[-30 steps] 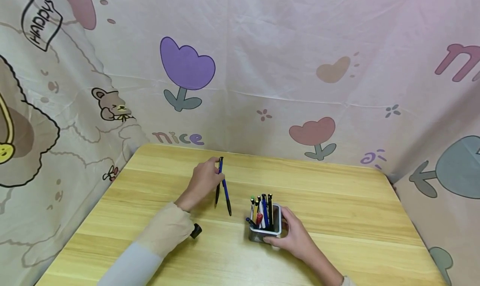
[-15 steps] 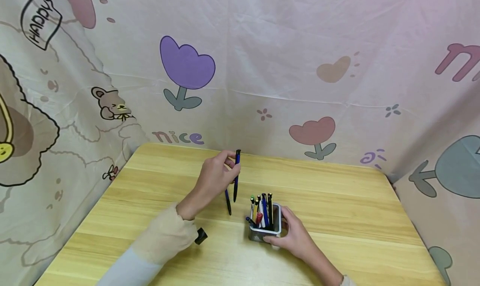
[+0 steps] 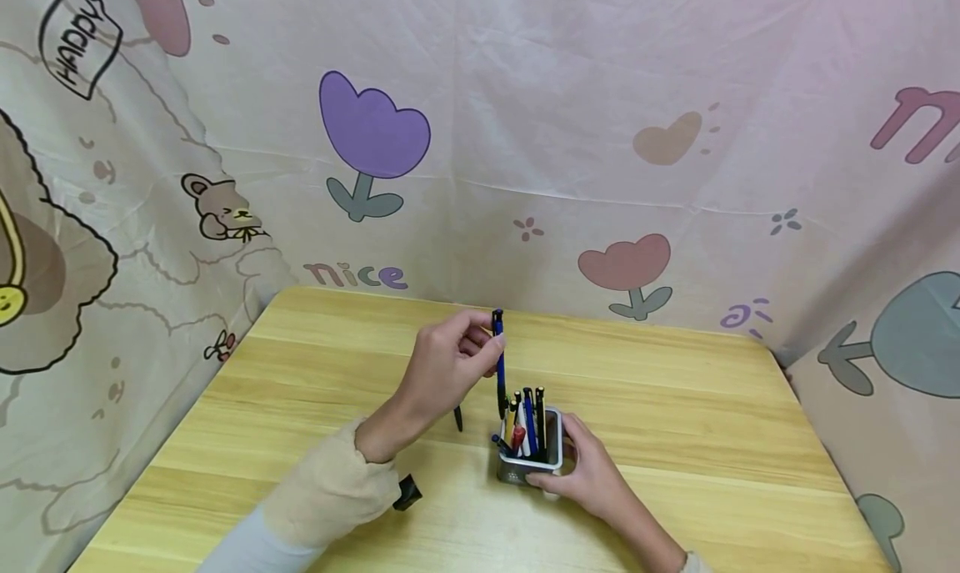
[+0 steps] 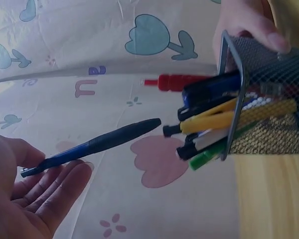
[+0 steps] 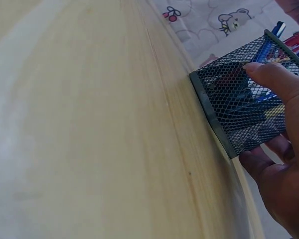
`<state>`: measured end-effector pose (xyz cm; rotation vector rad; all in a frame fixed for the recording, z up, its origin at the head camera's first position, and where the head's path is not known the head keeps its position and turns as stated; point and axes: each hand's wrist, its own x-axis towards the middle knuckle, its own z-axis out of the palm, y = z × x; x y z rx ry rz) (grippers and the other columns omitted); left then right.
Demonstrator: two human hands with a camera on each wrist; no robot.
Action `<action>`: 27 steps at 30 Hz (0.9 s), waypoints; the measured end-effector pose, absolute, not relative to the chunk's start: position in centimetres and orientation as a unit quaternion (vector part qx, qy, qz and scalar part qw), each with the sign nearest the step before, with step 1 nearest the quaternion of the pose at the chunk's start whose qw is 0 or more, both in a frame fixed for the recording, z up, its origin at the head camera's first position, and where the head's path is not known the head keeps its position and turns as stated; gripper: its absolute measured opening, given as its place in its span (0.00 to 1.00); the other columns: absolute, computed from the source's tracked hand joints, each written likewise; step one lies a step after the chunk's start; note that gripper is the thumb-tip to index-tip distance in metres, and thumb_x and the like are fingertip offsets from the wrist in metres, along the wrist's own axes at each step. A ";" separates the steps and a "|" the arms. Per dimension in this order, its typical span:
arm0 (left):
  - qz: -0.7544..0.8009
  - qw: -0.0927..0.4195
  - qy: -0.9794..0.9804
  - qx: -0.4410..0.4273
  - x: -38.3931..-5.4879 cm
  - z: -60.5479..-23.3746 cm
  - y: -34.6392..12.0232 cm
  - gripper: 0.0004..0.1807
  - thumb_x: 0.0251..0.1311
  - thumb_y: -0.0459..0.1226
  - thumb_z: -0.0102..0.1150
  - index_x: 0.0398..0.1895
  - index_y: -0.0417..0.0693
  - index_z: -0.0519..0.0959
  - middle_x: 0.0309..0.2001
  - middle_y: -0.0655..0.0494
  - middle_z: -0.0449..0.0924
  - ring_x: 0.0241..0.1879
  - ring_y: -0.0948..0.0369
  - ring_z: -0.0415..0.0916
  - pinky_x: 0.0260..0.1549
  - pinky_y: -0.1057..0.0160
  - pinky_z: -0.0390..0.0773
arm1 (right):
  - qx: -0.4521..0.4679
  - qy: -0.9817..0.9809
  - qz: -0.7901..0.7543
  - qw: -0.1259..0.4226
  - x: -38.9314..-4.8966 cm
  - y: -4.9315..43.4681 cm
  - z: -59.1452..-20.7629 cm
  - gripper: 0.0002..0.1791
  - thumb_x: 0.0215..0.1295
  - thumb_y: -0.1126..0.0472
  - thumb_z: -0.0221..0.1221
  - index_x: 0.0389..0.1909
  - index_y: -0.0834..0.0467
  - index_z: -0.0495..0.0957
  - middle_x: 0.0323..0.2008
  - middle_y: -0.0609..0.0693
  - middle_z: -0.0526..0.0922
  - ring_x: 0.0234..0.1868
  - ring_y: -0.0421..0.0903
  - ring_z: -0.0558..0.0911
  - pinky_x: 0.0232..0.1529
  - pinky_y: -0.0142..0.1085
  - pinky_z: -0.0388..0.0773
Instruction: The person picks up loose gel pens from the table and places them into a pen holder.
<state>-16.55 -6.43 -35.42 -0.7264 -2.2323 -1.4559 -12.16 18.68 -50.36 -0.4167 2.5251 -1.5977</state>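
Note:
My left hand point(image 3: 453, 360) pinches a blue pen point(image 3: 500, 364) near its clip end, dark grip pointing down, just behind and above the pen holder's far left corner. In the left wrist view the held pen point(image 4: 104, 142) points toward the tops of the stored pens, a short gap apart. The square mesh pen holder point(image 3: 517, 473) stands on the table, packed with blue, yellow, white, red and black pens. Around its right side my right hand point(image 3: 585, 464) grips it, thumb on the front wall point(image 5: 229, 99). Another pen point(image 3: 458, 419) lies on the table, mostly hidden behind my left hand.
A black object point(image 3: 407, 493) shows at my left sleeve cuff. The wooden table point(image 3: 675, 406) reaches back to a printed cloth point(image 3: 495, 139) hanging behind it and along both sides.
My left hand has lifted the blue pen off the table and carried it right, toward the pen holder. The other pen stays where it lay. My right hand keeps its grip, unmoved.

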 end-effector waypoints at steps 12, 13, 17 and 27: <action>-0.517 0.156 -0.775 -0.328 -15.7 -37.5 -6.4 0.05 0.62 0.30 0.68 0.39 0.39 0.83 0.31 0.50 0.89 0.29 0.66 0.85 0.29 0.69 0.86 | -0.134 0.835 -0.530 0.056 -12.1 18.6 -50.5 0.48 0.44 0.51 0.82 0.68 0.49 0.72 0.57 0.49 0.79 0.58 0.42 0.80 0.63 0.29 0.79; -0.513 0.153 -0.775 -0.335 -15.7 -37.7 -6.5 0.05 0.61 0.30 0.69 0.38 0.39 0.83 0.31 0.50 0.89 0.29 0.66 0.85 0.28 0.70 0.86 | -0.136 0.835 -0.530 0.056 -12.1 18.6 -50.5 0.47 0.44 0.51 0.82 0.68 0.49 0.72 0.57 0.49 0.79 0.58 0.42 0.80 0.63 0.30 0.79; -0.501 0.136 -0.777 -0.356 -15.5 -38.5 -6.7 0.05 0.60 0.29 0.70 0.37 0.39 0.83 0.30 0.50 0.89 0.29 0.67 0.85 0.28 0.72 0.85 | -0.136 0.835 -0.530 0.056 -12.1 18.7 -50.5 0.47 0.44 0.51 0.82 0.68 0.49 0.72 0.57 0.49 0.79 0.58 0.42 0.80 0.63 0.30 0.79; -0.473 0.087 -0.785 -0.391 -15.6 -40.4 -6.9 0.03 0.62 0.31 0.69 0.36 0.40 0.84 0.31 0.51 0.88 0.30 0.69 0.83 0.30 0.75 0.84 | -0.145 0.833 -0.531 0.050 -12.2 18.7 -50.7 0.47 0.45 0.52 0.82 0.68 0.49 0.72 0.58 0.49 0.79 0.59 0.40 0.80 0.63 0.30 0.79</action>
